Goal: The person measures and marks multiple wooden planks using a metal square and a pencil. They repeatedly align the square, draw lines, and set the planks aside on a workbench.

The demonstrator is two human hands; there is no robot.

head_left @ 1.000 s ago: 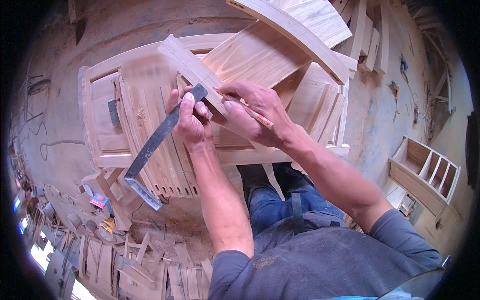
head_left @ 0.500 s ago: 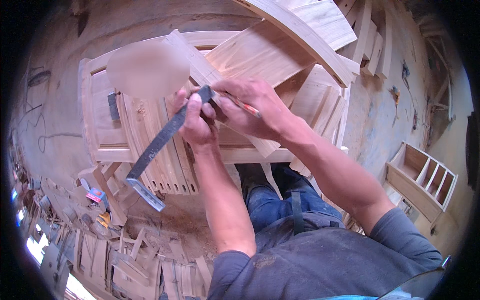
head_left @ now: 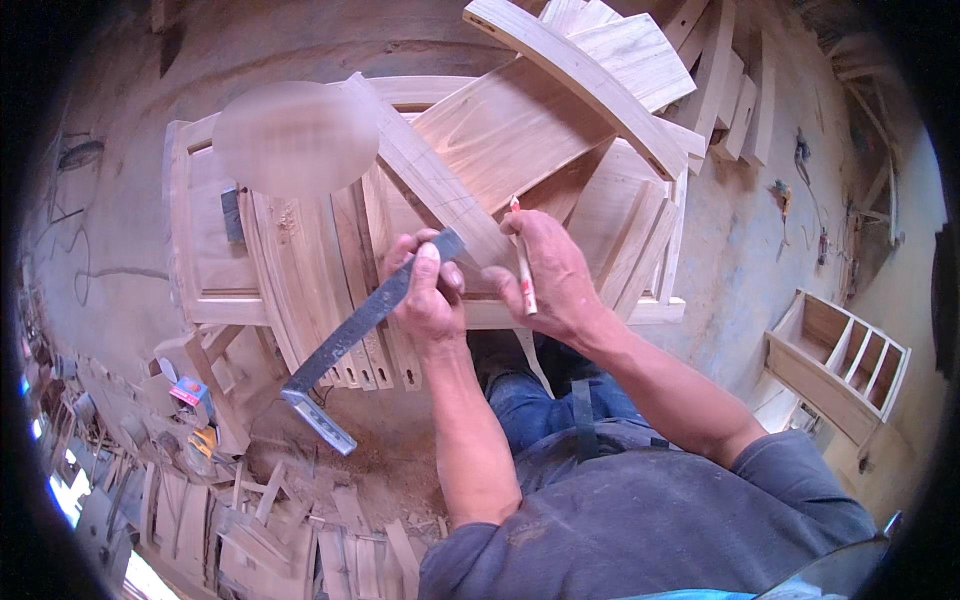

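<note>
My left hand (head_left: 434, 300) grips a dark metal carpenter's square (head_left: 360, 322) near the end of its blade, thumb on top. The short leg of the square hangs out at the lower left, beyond the wood. Just to the right, my right hand (head_left: 560, 275) is closed on a red and white pencil (head_left: 525, 262), apart from the square. A narrow pale wooden board (head_left: 425, 165) slants down between the two hands, with faint lines across its face. Whether either hand touches this board cannot be made out.
Beneath lies a framed wooden panel (head_left: 230, 312) bearing several slotted slats (head_left: 310, 290). A wide plank (head_left: 510, 130) and a curved rail (head_left: 580, 80) lie at the far right. A slatted wooden box (head_left: 835, 365) stands right; offcuts (head_left: 260, 540) cover the floor lower left.
My hands have drawn apart and nearer to me. The square has shifted right and down, the pencil has left its end and turned more upright, and more of the narrow board shows.
</note>
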